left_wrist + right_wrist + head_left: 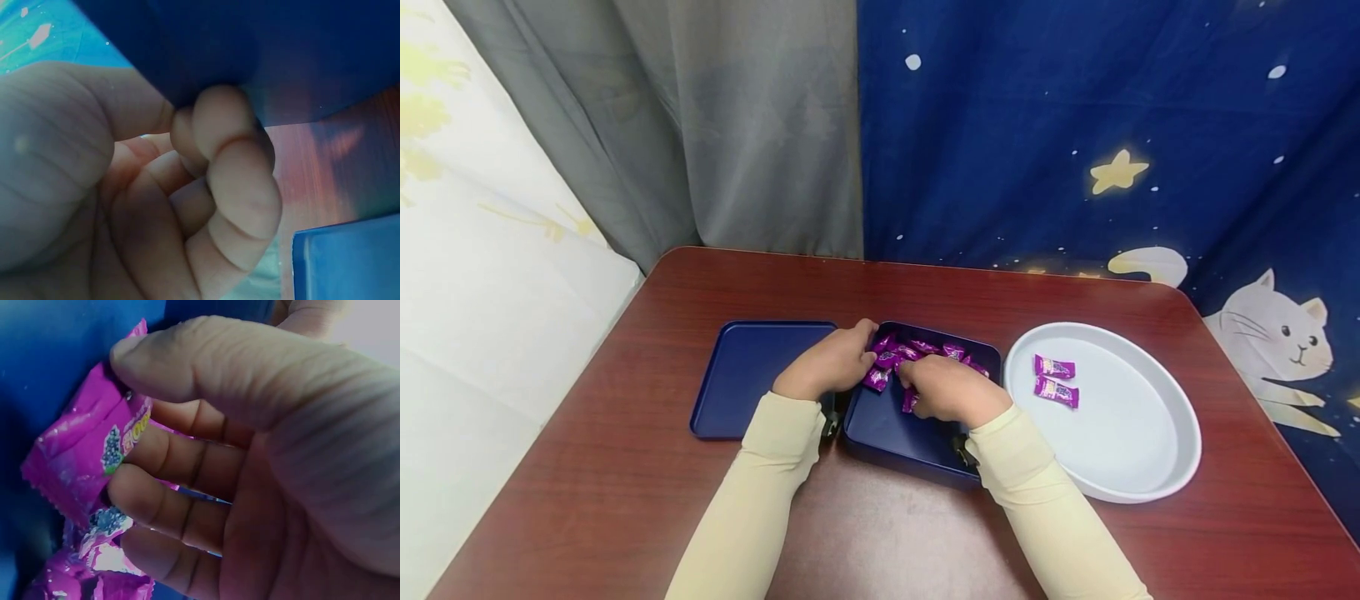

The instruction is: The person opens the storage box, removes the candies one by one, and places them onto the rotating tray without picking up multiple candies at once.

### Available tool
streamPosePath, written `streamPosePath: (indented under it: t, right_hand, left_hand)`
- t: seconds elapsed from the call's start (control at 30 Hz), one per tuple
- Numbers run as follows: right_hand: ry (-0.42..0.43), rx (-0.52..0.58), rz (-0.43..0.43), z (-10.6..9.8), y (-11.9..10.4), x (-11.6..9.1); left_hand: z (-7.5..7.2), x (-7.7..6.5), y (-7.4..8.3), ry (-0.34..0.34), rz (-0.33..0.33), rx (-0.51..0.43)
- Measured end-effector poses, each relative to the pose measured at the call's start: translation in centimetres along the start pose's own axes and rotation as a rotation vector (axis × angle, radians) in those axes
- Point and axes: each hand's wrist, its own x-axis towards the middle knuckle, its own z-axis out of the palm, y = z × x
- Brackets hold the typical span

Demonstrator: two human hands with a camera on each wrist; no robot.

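Note:
My left hand grips the left wall of a dark blue box, with curled fingers against its outer side in the left wrist view. Inside the box, my right hand pinches a purple-wrapped candy between its thumb and fingers. That wrapper carries a printed bunch of grapes. More purple candies lie loosely heaped toward the box's far side, partly hidden by both hands.
A round white tray stands to the right of the box and bears two purple candies. On the left a flat dark blue lid rests on the brown table. Curtains hang behind the table.

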Motion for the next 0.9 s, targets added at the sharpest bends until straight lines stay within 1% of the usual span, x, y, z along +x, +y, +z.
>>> streamPosePath:
  t: [0.3,0.5,0.63,0.9]
  right_hand:
    - [0.033,0.004,-0.039,-0.6,-0.3,-0.4]
    - [0.061,0.032,-0.066,-1.2,-0.5,-1.0]
    - [0.081,0.018,-0.062,-1.6,-0.5,-1.4]
    - [0.097,-0.007,-0.038,-2.2,-0.3,-2.0]
  left_hand:
    - [0.0,0.0,0.1,0.005,0.007,0.007]
    - [-0.1,-0.1,0.1,0.007,0.008,0.010]
    - [0.0,-0.1,0.1,0.009,0.012,0.011]
    - [0.1,0.0,0.0,0.012,0.010,0.013]
